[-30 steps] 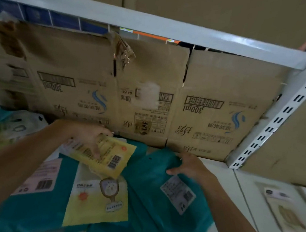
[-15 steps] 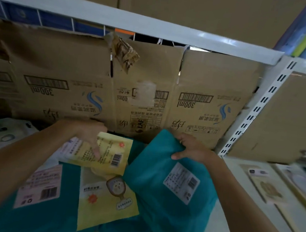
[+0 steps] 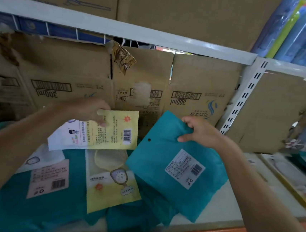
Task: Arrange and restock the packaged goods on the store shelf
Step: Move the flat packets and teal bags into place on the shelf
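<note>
"What's in your left hand (image 3: 87, 109)?"

"A yellow packet (image 3: 109, 134), printed back and barcode up, pinched at its top edge and held nearly flat."

"And your right hand (image 3: 201, 132)?"

"A teal packet (image 3: 167, 173) with a white label and a small punched hole. I grip its upper corner and it slants down from my fingers (image 3: 187, 120)."

"And underneath?"

"Below my left fingers, a second yellow packet (image 3: 111, 188) lies face up across flat teal packets (image 3: 129, 220). Further left lies a pink-labelled packet (image 3: 49, 178)."

2 yellow packets (image 3: 109, 130) (image 3: 111, 190), 2 labelled teal packets (image 3: 162, 163) (image 3: 3, 204), 2 hands (image 3: 87, 109) (image 3: 201, 132)
</note>
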Motion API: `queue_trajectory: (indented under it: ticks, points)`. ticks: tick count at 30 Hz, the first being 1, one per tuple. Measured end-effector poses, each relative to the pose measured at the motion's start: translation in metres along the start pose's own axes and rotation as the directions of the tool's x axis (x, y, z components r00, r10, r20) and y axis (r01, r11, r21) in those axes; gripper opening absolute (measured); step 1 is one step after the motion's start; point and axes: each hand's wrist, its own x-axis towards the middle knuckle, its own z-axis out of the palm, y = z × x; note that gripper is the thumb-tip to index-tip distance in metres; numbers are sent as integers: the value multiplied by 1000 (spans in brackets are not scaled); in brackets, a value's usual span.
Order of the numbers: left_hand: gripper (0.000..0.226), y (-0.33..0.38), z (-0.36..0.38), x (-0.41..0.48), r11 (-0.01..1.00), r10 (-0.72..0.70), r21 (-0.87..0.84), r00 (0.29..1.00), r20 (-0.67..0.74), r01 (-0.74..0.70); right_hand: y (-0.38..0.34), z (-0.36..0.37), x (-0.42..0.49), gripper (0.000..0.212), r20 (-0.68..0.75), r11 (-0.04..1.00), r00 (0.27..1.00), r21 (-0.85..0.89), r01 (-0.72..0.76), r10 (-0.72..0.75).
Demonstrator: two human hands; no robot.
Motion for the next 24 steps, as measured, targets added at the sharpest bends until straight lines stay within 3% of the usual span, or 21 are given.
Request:
queue_trajectory:
  ticks: [6, 10, 15, 24]
  points:
    - [13, 30, 2, -8, 998, 2, -61, 998, -60, -6, 4, -19, -21, 15, -94, 1000, 995, -5, 20, -20]
    - [18, 61, 4, -7, 999, 25, -38, 994, -104, -29, 15, -38, -35, 26, -178, 997, 983, -69, 30, -42]
    - [23, 106, 12, 7, 999, 44, -1, 991, -126, -45, 45, -73, -57, 26, -233, 996, 970, -72, 51, -66]
    - [13, 209, 58, 47, 999, -32, 13, 984, -176, 35, 118, -151, -104, 28, -264, 985, 958, -157, 74, -114]
